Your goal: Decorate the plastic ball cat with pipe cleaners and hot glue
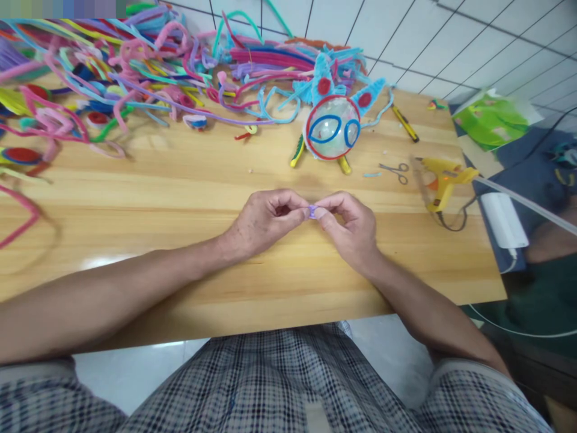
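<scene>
A small purple piece of pipe cleaner [312, 211] is pinched between both hands above the middle of the wooden table [189, 204]. My left hand [270, 219] grips its left end between thumb and forefinger. From the other side my right hand [349, 225] pinches the right end the same way. The fingertips almost meet, so much of the piece is hidden. Just beyond the hands stands a round clear craft figure [336, 141] with a red rim, blue eye loops and two light-blue ears with red spots.
Pliers [297, 151] with yellow-green handles lie under the figure. Small scissors [396, 172], a yellow cutter [404, 123] and a yellow glue gun [446, 180] with a cord lie to the right. Many coloured pipe cleaners [148, 66] heap along the back left. A green packet [489, 120] rests beyond the right edge.
</scene>
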`<state>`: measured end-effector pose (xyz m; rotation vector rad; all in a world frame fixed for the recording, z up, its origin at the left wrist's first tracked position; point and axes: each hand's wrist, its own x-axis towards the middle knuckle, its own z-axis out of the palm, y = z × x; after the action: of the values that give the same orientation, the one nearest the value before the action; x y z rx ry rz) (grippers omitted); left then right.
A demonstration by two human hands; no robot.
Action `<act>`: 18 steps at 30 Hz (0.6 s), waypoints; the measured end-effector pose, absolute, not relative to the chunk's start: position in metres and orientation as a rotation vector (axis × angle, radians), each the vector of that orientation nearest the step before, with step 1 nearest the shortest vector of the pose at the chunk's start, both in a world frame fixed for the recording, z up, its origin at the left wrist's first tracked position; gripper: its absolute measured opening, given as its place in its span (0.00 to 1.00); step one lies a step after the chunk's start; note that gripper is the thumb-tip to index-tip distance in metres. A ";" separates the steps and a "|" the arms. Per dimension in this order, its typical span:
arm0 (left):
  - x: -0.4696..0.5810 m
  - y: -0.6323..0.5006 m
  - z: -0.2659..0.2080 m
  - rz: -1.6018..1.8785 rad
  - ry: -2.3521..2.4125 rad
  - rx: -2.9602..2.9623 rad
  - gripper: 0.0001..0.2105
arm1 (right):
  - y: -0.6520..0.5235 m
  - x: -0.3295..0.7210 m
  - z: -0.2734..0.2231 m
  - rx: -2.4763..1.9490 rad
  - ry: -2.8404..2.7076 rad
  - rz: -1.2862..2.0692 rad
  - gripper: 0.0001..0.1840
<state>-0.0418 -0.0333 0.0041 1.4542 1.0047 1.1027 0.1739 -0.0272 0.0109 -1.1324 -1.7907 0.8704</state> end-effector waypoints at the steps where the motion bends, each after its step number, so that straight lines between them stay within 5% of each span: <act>1: -0.042 -0.033 0.004 1.098 1.002 1.447 0.13 | -0.027 0.174 0.011 -1.147 -1.786 0.878 0.05; 13: -0.041 -0.024 0.001 1.052 0.973 1.252 0.13 | -0.027 0.170 0.014 -1.230 -1.712 0.967 0.19; 18: -0.041 -0.026 0.004 1.066 0.972 1.341 0.19 | -0.029 0.168 0.020 -1.254 -1.707 0.977 0.16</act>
<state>-0.0413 -0.0263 0.0041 1.3414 0.9719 1.0660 0.1678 -0.0285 0.0196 -1.2541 -1.7066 0.9769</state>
